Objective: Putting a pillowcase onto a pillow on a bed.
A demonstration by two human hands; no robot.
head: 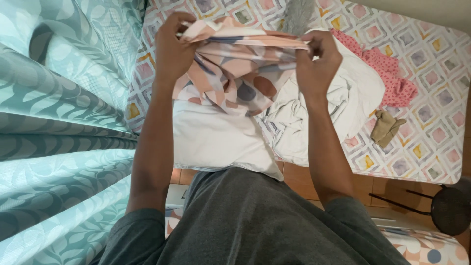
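Observation:
My left hand (171,49) and my right hand (318,61) both grip the bunched top edge of a patterned pillowcase (235,71), peach and white with grey-blue circles. They hold it up over the bed, stretched between them. Below it a white pillow (216,140) lies at the bed's near edge, its upper end hidden by the hanging cloth. My arms reach out from a grey shirt.
The bed (431,64) has a diamond-patterned sheet. On it lie crumpled white cloth (343,103), a pink dotted garment (387,68), a tan sock (385,127) and something grey (297,14). Teal leaf-print curtains (59,122) hang at left. A black stand (441,208) sits lower right.

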